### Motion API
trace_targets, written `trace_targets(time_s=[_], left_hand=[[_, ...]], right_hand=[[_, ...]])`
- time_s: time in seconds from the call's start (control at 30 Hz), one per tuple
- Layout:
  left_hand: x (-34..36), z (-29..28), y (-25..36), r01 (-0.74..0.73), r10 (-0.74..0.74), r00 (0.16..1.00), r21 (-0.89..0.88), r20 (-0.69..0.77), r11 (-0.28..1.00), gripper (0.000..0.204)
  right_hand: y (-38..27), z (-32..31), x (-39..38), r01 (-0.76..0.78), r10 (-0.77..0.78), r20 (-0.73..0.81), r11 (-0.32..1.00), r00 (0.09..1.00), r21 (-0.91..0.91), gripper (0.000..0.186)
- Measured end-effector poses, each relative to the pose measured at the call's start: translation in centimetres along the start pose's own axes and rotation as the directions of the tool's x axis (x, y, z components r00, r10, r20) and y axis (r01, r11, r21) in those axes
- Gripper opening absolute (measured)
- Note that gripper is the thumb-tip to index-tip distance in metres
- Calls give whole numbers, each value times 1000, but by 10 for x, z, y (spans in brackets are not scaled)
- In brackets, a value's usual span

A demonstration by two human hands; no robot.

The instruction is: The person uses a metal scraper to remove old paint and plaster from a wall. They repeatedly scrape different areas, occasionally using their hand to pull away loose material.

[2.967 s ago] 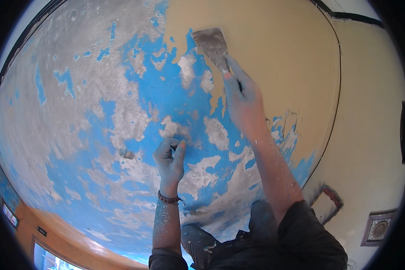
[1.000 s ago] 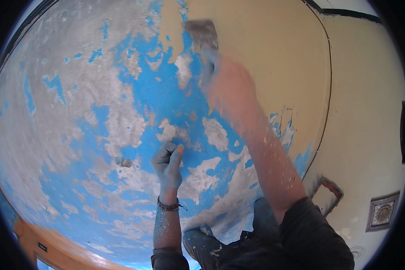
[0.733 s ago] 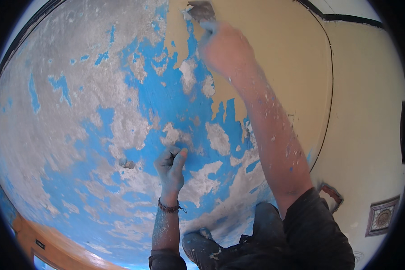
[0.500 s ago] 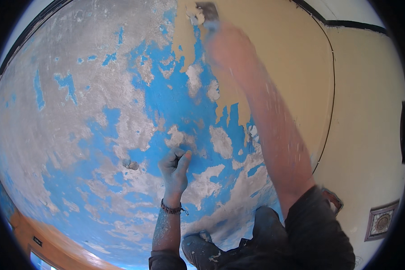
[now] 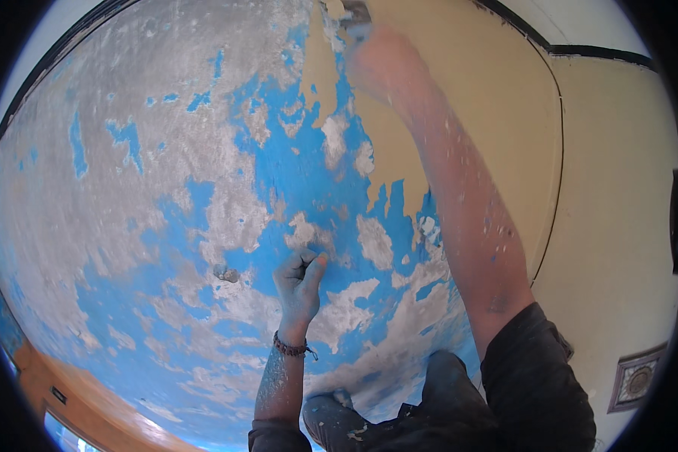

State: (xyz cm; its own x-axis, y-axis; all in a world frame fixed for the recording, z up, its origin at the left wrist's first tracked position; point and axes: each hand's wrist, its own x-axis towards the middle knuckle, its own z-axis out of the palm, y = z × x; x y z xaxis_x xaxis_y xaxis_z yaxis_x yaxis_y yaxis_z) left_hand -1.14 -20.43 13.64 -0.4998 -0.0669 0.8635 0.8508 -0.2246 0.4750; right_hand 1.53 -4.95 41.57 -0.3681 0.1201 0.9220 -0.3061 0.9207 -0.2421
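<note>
My right hand (image 5: 388,64), raised to the upper part of the wall and blurred, is closed round a putty knife (image 5: 356,15). The knife's grey blade lies at the top edge of the view, with a lump of beige putty (image 5: 334,8) beside it. Below it runs the ragged edge of a smooth beige coat (image 5: 398,143) over blue paint. Lower down, my left hand (image 5: 299,280) is curled into a fist in front of the patchy blue and grey wall (image 5: 301,173). Nothing shows in that fist. A dark braided bracelet (image 5: 290,346) circles the left wrist.
A small grey lump (image 5: 225,273) sticks out from the wall left of my fist. A dark cable (image 5: 559,173) runs down the right side. Farther right hangs a framed panel (image 5: 636,378). My dusty trouser knees (image 5: 448,384) show below, close to the wall.
My right hand and the putty knife have moved slightly up and to the right. The left fist keeps its shape while the whole view shifts a little.
</note>
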Motion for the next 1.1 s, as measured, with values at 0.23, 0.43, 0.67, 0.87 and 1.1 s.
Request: trace_targets(time_s=[0.23, 0.43, 0.67, 0.87, 1.1], left_hand=[[2, 7, 4, -6, 6, 1000, -25, 24, 1000, 23], [-1, 5, 1, 41, -41, 999, 19, -18, 999, 24], [2, 1, -2, -12, 12, 1000, -2, 19, 1000, 21], [1, 3, 1, 14, -13, 1000, 9, -4, 1000, 21], [1, 4, -3, 0, 0, 1000, 3, -12, 1000, 21]], right_hand=[[-17, -24, 46, 0, 22, 133, 987, 991, -161, 31], [46, 13, -114, 14, -26, 99, 992, 995, 129, 39], [49, 23, -206, 90, -94, 52, 993, 994, 81, 36], [31, 15, -181, 90, -92, 8, 990, 996, 111, 34], [19, 23, -154, 132, -132, -12, 984, 991, 123, 37]])
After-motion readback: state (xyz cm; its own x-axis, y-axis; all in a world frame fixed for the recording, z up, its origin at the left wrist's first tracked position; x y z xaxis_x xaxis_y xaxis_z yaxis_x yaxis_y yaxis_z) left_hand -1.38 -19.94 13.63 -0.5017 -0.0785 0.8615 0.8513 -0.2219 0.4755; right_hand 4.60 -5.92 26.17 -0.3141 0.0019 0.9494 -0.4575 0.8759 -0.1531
